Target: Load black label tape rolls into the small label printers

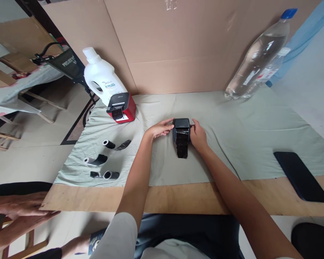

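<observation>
In the middle of the cloth stands a small black label printer (181, 124), a shiny black strip (181, 144) hanging from its front. My left hand (161, 128) presses its thumb and fingers against the printer's left side. On the right side, my right hand (198, 136) has its fingers curled round the edge, so the printer is held between both hands. The far fingertips are partly hidden. To the left lie three small rolls of black strip, each partly unrolled: an upper roll (108, 144), a middle roll (90, 160) and a lower roll (112, 175).
A red and black printer (128, 108) stands by a white detergent jug (105, 77) at the back left. Large plastic bottles (259, 57) lean at the back right. A dark phone (302, 176) lies right. Cardboard (183, 46) walls the back. Another person's hands (24, 208) rest near the left corner.
</observation>
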### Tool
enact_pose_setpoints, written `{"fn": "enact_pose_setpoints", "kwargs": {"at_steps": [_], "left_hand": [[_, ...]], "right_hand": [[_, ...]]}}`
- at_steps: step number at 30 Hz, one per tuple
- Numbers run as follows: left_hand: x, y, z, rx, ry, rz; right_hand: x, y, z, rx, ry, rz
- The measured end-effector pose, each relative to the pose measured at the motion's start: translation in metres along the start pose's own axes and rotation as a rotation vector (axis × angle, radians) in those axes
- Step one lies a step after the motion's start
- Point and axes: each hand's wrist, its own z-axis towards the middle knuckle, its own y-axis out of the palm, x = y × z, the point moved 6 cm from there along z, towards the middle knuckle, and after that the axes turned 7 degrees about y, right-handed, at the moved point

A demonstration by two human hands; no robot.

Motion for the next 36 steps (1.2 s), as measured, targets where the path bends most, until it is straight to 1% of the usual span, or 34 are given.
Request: {"fn": "enact_pose_setpoints", "kwargs": {"at_steps": [4, 7, 9, 12, 14, 17, 19, 21, 22, 23, 24, 25, 27, 28, 33, 36], "left_hand": [[0.0, -0.001, 0.001, 0.012, 0.01, 0.045], [0.002, 0.0, 0.009, 0.073, 0.044, 0.118], [0.004, 0.0, 0.016, 0.172, 0.062, 0.201], [0.006, -0.003, 0.026, 0.391, 0.086, 0.342], [0.008, -0.004, 0.03, 0.507, 0.113, 0.418], [0.009, -0.003, 0.033, 0.563, 0.133, 0.503], [0.013, -0.003, 0.028, 0.616, 0.142, 0.58], [0.023, -0.001, 0.017, 0.706, 0.199, 0.696], [0.031, 0.002, 0.012, 0.72, 0.245, 0.762], [0.038, 0.008, 0.008, 0.695, 0.292, 0.832], [0.045, 0.015, 0.007, 0.63, 0.325, 0.902], [0.05, 0.024, 0.008, 0.536, 0.338, 0.971], [0.057, 0.037, 0.013, 0.357, 0.294, 1.096], [0.061, 0.041, 0.017, 0.302, 0.261, 1.14], [0.07, 0.057, 0.048, 0.162, 0.121, 1.269], [0.074, 0.064, 0.057, 0.122, 0.085, 1.296]], "right_hand": [[0.0, 0.0, 0.0, -0.002, -0.003, -0.008], [-0.001, 0.0, 0.0, -0.011, 0.011, -0.021], [-0.001, 0.0, 0.0, -0.014, 0.018, -0.028], [-0.002, 0.0, -0.001, -0.011, 0.01, -0.025], [-0.002, 0.0, -0.001, -0.006, 0.009, -0.023], [-0.002, 0.0, -0.001, -0.003, 0.016, -0.03], [-0.002, 0.0, -0.001, -0.003, 0.011, -0.025], [-0.002, 0.0, 0.0, -0.002, 0.006, -0.018], [-0.002, -0.001, 0.0, -0.002, 0.005, -0.016], [-0.002, 0.0, 0.0, -0.003, 0.005, -0.017], [-0.001, 0.0, 0.0, -0.004, 0.005, -0.02], [-0.001, 0.0, 0.0, -0.005, 0.004, -0.022], [-0.001, 0.0, 0.0, -0.007, 0.001, -0.023], [-0.001, 0.0, 0.0, -0.007, 0.002, -0.026], [-0.001, -0.001, 0.0, -0.021, 0.023, -0.066], [-0.001, -0.001, 0.001, -0.026, 0.04, -0.073]]}}
